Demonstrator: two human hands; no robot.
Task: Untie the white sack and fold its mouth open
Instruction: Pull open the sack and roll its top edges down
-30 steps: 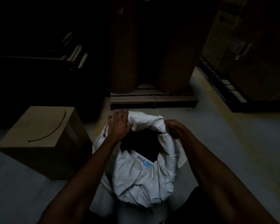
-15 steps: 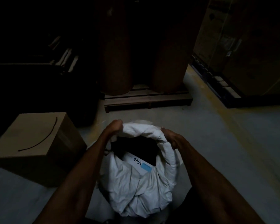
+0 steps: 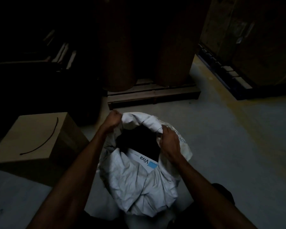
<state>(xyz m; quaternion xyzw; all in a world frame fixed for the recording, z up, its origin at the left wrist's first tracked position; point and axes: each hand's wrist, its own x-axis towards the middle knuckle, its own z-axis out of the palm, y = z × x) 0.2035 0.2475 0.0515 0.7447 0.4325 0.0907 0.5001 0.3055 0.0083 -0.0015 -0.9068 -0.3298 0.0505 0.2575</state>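
sack: white sack upright on floor, mouth open
left hand: fisted on far rim
right hand: gripping right rim

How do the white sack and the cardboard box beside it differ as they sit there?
The white sack is soft and crumpled, while the cardboard box is stiff and flat-sided. The sack's mouth gapes open, dark inside; the box is shut on top. Both hands, left hand and right hand, grip the sack's rim; nobody touches the box, which carries a curved black mark. Both rest on the pale floor.
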